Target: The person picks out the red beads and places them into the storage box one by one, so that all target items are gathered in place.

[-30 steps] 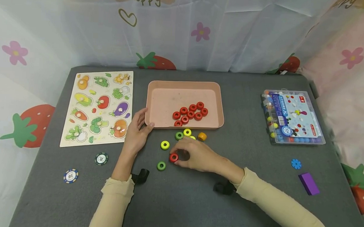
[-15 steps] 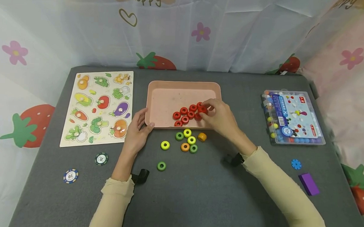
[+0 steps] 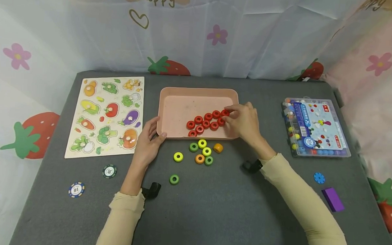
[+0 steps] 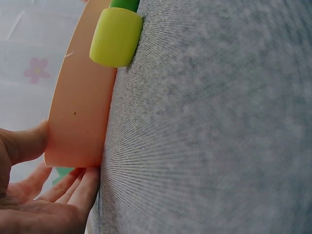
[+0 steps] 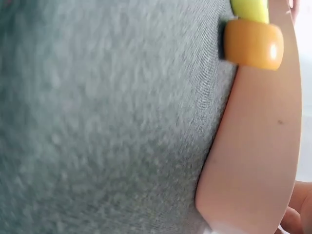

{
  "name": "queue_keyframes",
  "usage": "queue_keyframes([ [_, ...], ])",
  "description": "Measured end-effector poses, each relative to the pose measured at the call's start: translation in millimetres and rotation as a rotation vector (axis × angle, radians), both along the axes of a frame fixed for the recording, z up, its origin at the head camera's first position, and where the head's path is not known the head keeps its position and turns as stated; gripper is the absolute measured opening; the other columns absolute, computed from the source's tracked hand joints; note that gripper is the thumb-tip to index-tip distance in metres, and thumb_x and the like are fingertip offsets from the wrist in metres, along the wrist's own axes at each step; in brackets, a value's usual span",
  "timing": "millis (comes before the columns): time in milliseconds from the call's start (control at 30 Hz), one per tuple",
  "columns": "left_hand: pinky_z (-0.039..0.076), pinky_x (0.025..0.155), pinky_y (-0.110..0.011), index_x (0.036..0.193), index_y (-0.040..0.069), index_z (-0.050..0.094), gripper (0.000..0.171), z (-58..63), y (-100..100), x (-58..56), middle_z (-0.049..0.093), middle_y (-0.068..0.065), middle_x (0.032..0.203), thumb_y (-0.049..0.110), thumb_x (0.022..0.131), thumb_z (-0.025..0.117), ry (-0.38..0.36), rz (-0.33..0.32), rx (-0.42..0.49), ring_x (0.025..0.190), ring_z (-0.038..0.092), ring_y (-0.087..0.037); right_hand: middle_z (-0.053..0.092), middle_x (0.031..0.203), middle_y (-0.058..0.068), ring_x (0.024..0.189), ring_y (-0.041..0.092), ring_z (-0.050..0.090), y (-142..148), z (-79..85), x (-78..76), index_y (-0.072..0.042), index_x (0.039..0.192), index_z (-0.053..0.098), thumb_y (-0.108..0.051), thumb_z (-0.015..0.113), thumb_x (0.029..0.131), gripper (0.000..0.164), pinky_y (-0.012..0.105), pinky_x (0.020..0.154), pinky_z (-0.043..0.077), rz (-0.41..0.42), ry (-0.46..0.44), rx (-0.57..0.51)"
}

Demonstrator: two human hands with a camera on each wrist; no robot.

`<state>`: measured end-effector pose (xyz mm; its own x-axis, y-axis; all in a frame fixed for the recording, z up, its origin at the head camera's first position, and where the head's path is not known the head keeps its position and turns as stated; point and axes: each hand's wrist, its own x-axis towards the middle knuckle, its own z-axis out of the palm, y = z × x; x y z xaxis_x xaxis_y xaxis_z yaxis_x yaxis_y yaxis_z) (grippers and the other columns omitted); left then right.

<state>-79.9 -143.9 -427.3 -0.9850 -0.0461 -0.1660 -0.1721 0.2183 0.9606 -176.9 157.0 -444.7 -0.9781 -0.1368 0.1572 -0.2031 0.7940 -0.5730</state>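
In the head view my right hand (image 3: 246,122) is over the right end of the pink tray (image 3: 180,100). Its thumb and fingertips pinch a red ring bead (image 3: 225,113) beside the other red beads (image 3: 206,124), clustered toward the tray's front right. My left hand (image 3: 149,140) holds the tray's front left corner, thumb at the front and fingers along the left side. Its thumb also shows against the tray wall (image 4: 80,107) in the left wrist view. In the right wrist view the tray wall hides most of my right hand (image 5: 300,209).
Before the tray lie yellow beads (image 3: 178,157), green beads (image 3: 174,179), an orange bead (image 3: 199,159) and an amber bead (image 3: 218,148). A vegetable puzzle board (image 3: 100,130) and two chips (image 3: 76,190) are left; a boxed bead set (image 3: 317,126), blue disc (image 3: 319,178) and purple block (image 3: 333,199) are right.
My right hand took a red bead from the table in front, carried it up into the tray, then shifted slightly right with it. My left hand stayed at the tray corner.
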Motion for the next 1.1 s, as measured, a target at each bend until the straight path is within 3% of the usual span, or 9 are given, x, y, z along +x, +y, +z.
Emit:
queue_keyframes([
  [267,0.030,0.119,-0.051,0.153,0.001,0.034,0.059,-0.4,-1.1,0.0,0.036,-0.025,0.156,0.003,0.099,0.059,0.010,-0.001,0.001,0.145,0.035,-0.038,0.075,0.106,0.008,0.084,0.027,0.045,1.9,-4.1,-3.4,-0.012,0.114,0.078,-0.022,0.083,0.083,0.033,0.040,0.073,0.030,-0.040,-0.050,0.038],
  [500,0.033,0.118,-0.048,0.154,0.013,0.036,0.061,-40.4,-10.6,-8.8,0.039,-0.014,0.157,0.017,0.099,0.063,0.050,0.006,-0.025,0.145,0.038,-0.029,0.070,0.098,0.012,0.081,0.026,0.044,3.0,-5.5,-2.4,-0.012,0.111,0.079,-0.024,0.083,0.084,0.030,0.038,0.070,0.031,-0.062,-0.077,-0.012],
  [600,0.036,0.116,-0.049,0.155,0.013,0.033,0.067,-38.5,-7.6,-8.9,0.038,-0.014,0.158,0.026,0.098,0.065,0.090,-0.005,-0.060,0.146,0.037,-0.029,0.069,0.096,0.015,0.082,0.027,0.044,4.3,-3.1,-1.7,-0.011,0.112,0.078,-0.023,0.082,0.084,0.031,0.039,0.068,0.033,-0.052,-0.037,-0.031],
  [733,0.031,0.118,-0.052,0.158,0.017,0.029,0.075,-29.7,-1.2,-12.0,0.031,-0.012,0.162,0.041,0.096,0.065,0.186,-0.013,-0.279,0.150,0.029,-0.029,0.071,0.108,0.015,0.093,0.031,0.049,6.2,2.0,0.9,-0.007,0.114,0.075,-0.022,0.082,0.085,0.033,0.046,0.078,0.039,0.003,0.091,-0.017],
  [867,0.020,0.120,-0.061,0.159,0.023,0.026,0.085,-15.6,0.3,-20.7,0.027,-0.011,0.164,0.058,0.092,0.062,0.289,-0.010,-0.565,0.153,0.017,-0.034,0.062,0.135,0.014,0.118,0.034,0.050,5.7,10.3,6.1,-0.008,0.126,0.068,-0.028,0.077,0.090,0.042,0.053,0.092,0.039,0.066,0.160,0.066],
  [1000,0.008,0.122,-0.061,0.161,0.027,0.021,0.090,-6.5,-5.7,-32.8,0.019,-0.009,0.167,0.074,0.090,0.049,0.324,-0.046,-0.835,0.155,0.001,-0.033,0.038,0.159,0.011,0.145,0.033,0.032,5.3,16.5,9.1,-0.013,0.145,0.053,-0.040,0.066,0.096,0.057,0.058,0.108,0.032,0.103,0.152,0.204],
  [1100,-0.002,0.123,-0.058,0.162,0.030,0.017,0.091,-4.4,-10.5,-39.6,0.004,-0.004,0.169,0.080,0.089,0.039,0.306,-0.070,-0.973,0.155,-0.010,-0.030,0.018,0.167,0.006,0.154,0.029,0.013,5.5,19.0,11.2,-0.021,0.156,0.037,-0.049,0.057,0.099,0.066,0.059,0.117,0.022,0.079,0.096,0.280],
])
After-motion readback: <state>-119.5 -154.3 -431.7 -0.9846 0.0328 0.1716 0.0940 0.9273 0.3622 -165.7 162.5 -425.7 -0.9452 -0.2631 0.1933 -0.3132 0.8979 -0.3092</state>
